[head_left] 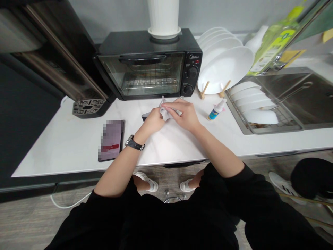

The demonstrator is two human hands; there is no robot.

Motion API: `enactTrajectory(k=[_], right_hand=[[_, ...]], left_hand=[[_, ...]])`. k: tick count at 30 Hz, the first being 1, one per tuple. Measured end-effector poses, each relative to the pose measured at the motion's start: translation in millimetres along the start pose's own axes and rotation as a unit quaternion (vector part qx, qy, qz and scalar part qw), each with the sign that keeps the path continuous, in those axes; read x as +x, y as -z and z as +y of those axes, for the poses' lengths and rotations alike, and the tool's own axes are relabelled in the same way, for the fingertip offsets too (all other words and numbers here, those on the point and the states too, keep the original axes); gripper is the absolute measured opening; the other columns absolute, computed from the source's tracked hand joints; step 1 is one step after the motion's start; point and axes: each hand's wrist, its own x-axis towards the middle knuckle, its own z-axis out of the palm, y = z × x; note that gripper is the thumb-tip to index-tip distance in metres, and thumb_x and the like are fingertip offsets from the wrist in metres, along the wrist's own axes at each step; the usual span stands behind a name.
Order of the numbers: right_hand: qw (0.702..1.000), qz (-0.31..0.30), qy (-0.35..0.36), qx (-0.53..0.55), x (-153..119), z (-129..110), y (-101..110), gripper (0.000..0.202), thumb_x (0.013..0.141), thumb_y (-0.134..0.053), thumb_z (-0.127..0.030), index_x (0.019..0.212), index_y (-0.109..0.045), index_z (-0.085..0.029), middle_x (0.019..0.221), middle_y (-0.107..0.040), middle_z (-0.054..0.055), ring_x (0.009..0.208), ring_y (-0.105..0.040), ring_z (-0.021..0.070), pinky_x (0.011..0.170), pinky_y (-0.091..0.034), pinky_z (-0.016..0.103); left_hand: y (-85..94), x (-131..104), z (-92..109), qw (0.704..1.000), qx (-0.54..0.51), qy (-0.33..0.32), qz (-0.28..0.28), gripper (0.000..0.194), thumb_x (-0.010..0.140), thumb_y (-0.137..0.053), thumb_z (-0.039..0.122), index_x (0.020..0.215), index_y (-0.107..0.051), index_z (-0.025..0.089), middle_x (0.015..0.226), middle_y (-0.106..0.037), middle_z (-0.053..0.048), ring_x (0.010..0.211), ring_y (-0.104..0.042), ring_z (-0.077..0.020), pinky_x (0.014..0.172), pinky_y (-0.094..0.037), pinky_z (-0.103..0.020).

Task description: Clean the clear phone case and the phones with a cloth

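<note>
A light grey cloth (165,111) is bunched between my two hands over the white counter, just in front of the toaster oven. My left hand (154,119), with a black-strapped watch (134,142) on its wrist, is closed on the cloth's left side. Thumb and fingers of my right hand (186,113) pinch the cloth from the right and above. Whether something else sits inside the cloth is hidden. Part of a dark flat object (145,116) shows beside my left hand. To the right, a small spray bottle (216,109) with a blue label stands on the counter.
Behind my hands is a black toaster oven (149,74) bearing a white pot (163,17). A tablet-like device (111,140) lies left, near a coffee machine's drip tray (88,107). White plates (225,67) stand in a rack; right is a sink (288,100) with bowls (261,116).
</note>
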Motion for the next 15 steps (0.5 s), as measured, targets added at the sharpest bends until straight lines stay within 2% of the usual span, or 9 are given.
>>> enactTrajectory(k=[2,4,6,8,9,15], right_hand=[[0.998,0.025,-0.053,-0.026,0,9,1,0.032,0.110,-0.060,-0.044,0.121,-0.087,-0.031,0.115,-0.089,0.001,0.098,-0.081,0.0219,0.092,-0.064,0.037],[0.991,0.057,-0.108,-0.046,1,19,3,0.032,0.109,-0.060,-0.042,0.120,-0.087,-0.029,0.118,-0.089,0.002,0.101,-0.083,0.0242,0.094,-0.065,0.038],[0.982,0.085,-0.151,-0.070,2,29,5,0.031,0.108,-0.061,-0.041,0.119,-0.087,-0.027,0.120,-0.088,0.004,0.097,-0.083,0.0255,0.094,-0.065,0.039],[0.974,0.098,-0.179,-0.098,2,35,7,0.031,0.108,-0.061,-0.039,0.120,-0.087,-0.026,0.120,-0.088,0.006,0.094,-0.083,0.0262,0.096,-0.066,0.041],[0.971,0.099,-0.189,-0.109,2,36,8,0.031,0.108,-0.060,-0.038,0.121,-0.086,-0.025,0.121,-0.088,0.007,0.095,-0.084,0.0269,0.097,-0.065,0.041],[0.960,0.073,-0.233,-0.140,4,29,12,0.034,0.110,-0.056,-0.033,0.130,-0.083,-0.025,0.128,-0.086,0.006,0.100,-0.083,0.0274,0.100,-0.063,0.041]], left_hand=[[-0.6,1,0,1.000,-0.004,0.004,0.002,0.012,0.091,-0.063,0.016,0.080,-0.066,0.020,0.083,-0.077,-0.003,0.087,-0.077,-0.0241,0.085,-0.062,-0.037],[-1.6,0,2,0.999,-0.038,0.007,0.001,0.018,0.100,-0.057,0.022,0.090,-0.072,0.019,0.092,-0.081,-0.005,0.095,-0.079,-0.0242,0.081,-0.063,-0.034],[-2.7,-1,4,0.996,-0.084,0.012,-0.008,0.028,0.106,-0.054,0.031,0.115,-0.077,0.017,0.116,-0.084,-0.009,0.111,-0.081,-0.0252,0.079,-0.064,-0.031],[-3.3,-2,7,0.993,-0.116,0.020,-0.019,0.041,0.107,-0.055,0.035,0.139,-0.073,0.017,0.141,-0.079,-0.012,0.124,-0.078,-0.0260,0.078,-0.066,-0.029],[-3.3,-3,8,0.992,-0.122,0.025,-0.022,0.044,0.107,-0.056,0.036,0.145,-0.071,0.018,0.147,-0.076,-0.012,0.127,-0.077,-0.0262,0.078,-0.066,-0.028],[-2.0,-2,9,0.992,-0.115,0.036,-0.025,0.044,0.107,-0.057,0.037,0.144,-0.075,0.020,0.150,-0.075,-0.010,0.127,-0.077,-0.0285,0.079,-0.068,-0.031]])
